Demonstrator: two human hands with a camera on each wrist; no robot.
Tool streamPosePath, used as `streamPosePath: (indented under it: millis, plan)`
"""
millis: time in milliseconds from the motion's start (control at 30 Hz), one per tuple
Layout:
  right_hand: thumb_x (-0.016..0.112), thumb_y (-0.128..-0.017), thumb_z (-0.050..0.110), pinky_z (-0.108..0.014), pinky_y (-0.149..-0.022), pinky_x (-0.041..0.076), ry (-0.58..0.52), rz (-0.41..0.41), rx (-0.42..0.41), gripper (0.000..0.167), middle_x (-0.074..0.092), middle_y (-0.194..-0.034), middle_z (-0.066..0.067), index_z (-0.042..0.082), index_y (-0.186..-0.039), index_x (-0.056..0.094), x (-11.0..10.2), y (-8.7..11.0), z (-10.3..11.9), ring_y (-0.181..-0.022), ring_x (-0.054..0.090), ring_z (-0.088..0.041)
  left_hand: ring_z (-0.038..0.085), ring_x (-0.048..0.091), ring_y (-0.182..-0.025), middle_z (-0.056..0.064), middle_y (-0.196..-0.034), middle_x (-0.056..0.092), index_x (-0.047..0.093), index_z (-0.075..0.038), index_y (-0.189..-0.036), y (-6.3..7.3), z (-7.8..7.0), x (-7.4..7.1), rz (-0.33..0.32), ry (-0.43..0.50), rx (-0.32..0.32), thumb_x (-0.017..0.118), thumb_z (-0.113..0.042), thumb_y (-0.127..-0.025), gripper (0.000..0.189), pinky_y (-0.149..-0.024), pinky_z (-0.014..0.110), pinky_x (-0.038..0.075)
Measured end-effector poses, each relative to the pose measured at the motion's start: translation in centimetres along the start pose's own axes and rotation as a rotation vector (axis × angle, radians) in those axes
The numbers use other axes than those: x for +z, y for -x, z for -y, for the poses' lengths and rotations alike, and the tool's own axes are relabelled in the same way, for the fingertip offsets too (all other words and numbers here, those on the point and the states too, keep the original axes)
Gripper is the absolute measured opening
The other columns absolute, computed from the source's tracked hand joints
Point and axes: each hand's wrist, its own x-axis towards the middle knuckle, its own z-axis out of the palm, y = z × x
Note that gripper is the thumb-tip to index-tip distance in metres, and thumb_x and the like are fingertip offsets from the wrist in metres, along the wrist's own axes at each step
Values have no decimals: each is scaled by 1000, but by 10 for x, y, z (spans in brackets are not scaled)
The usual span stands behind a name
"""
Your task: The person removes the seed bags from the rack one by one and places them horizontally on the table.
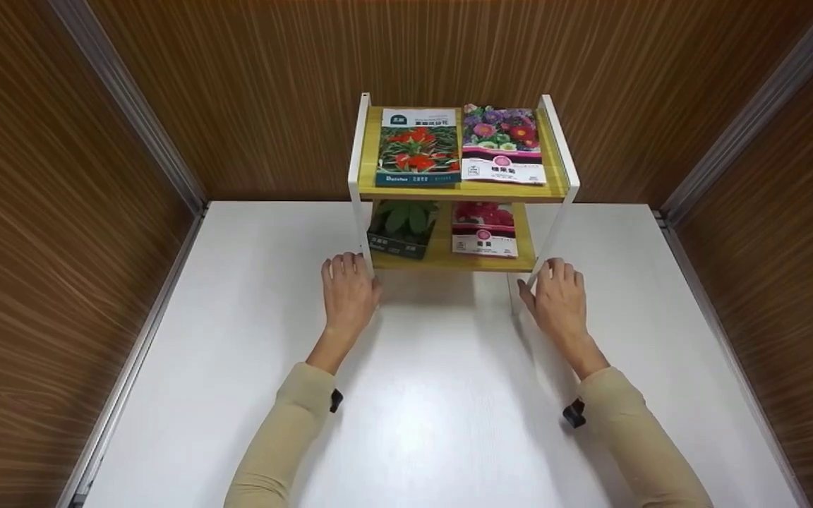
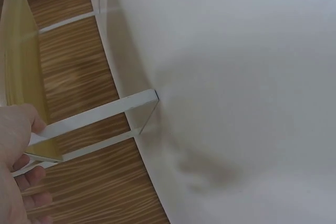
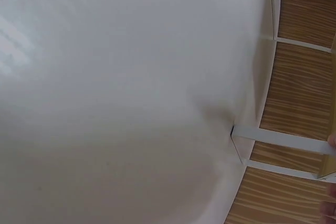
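Note:
A two-tier rack (image 1: 463,192) with white side frames and yellow wooden shelves stands at the back of the table. My left hand (image 1: 350,293) holds its left frame low down; in the left wrist view the thumb lies on the white leg (image 2: 105,113) and the fingers (image 2: 34,177) curl past it. On the other side my right hand (image 1: 559,300) grips the right leg (image 3: 283,139), mostly cut off in the right wrist view. The top shelf bears a red-flower packet (image 1: 417,152) and a purple-and-pink flower packet (image 1: 502,141). Below lie a green-leaf packet (image 1: 401,227) and a crimson-flower packet (image 1: 484,229).
The white table (image 1: 413,423) spreads out in front of the rack. Brown wood-grain panels (image 1: 251,92) enclose it at the back and both sides, with metal strips (image 1: 145,127) at the corners. A small black device (image 1: 574,413) sits at the right wrist.

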Motion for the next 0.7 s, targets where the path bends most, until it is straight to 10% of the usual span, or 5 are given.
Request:
streamPosePath:
  millis: [700]
  plan:
    - [69,-101,40,-55,-92,55,31,6,-46,47,61,-118,-25,-5,-109,59,-2,0,-5,-103,61,-44,39,64,-110,24,-113,69,65,7,-120,-1,-4,-2,20,19,-30,78,-28,-91,48,-104,54,53]
